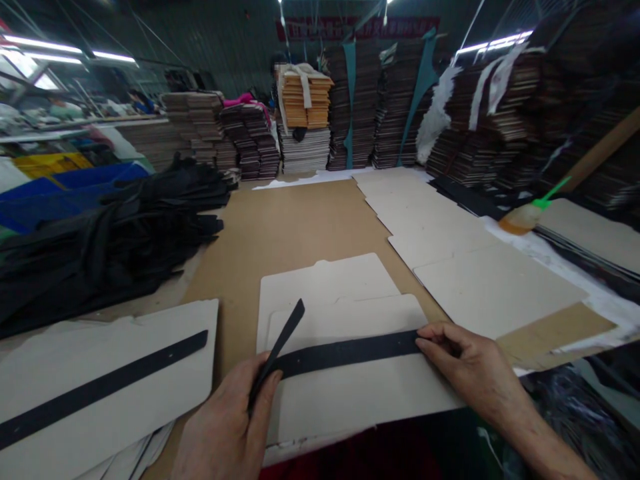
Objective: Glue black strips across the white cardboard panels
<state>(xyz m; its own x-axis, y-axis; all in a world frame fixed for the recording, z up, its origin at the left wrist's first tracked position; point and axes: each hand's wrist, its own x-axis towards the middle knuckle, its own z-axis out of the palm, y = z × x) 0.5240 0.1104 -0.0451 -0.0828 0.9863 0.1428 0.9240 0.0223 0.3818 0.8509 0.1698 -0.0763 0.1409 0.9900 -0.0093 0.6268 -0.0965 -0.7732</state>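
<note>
My right hand [467, 363] has the long flat black strip [350, 352] pinched at its right end, fingertips nearly together; it lies across a pale beige rectangular board [360, 393]. My left hand [227, 413] is closed on a slim black tilted piece [289, 327], thumb at the strip's other end; can't tell if they join. Strip looks light and bendy, so I'd grip both ends. Blue plastic bin [65, 192]: can't make out contents. Translucent green-nozzled squeeze bottle [527, 213] holds some amber liquid [515, 225].
</note>
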